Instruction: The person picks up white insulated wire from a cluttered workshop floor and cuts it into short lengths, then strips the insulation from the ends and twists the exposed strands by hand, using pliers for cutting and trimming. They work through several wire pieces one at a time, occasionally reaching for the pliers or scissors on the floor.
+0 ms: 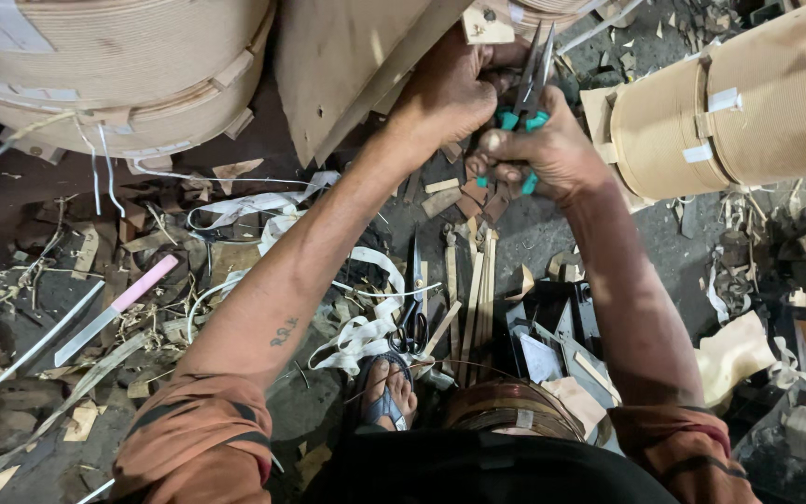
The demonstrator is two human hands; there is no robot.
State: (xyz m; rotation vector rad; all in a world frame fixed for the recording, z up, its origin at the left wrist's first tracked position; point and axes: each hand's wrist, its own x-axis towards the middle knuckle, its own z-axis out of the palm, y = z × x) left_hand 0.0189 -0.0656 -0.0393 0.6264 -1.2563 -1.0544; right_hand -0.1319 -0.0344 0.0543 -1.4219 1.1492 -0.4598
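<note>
Pliers (532,70) with teal grips sit in my right hand (538,154), fingers closed tight around the handles, tips pointing up beside a wound paper coil (757,107). My left hand (445,93) curls shut near the tips; what it pinches I cannot tell. Scissors (412,313) lie on the floor (552,233).

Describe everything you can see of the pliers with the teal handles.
The pliers are long-nosed, with slim dark metal jaws tapering to a point and teal rubbery grips. They stand nearly upright in the picture, tips toward the top edge and slightly parted. The right hand wraps the handles, hiding most of them; the left hand sits against the jaws from the left. Whether anything is pinched at the tips cannot be made out.
</note>
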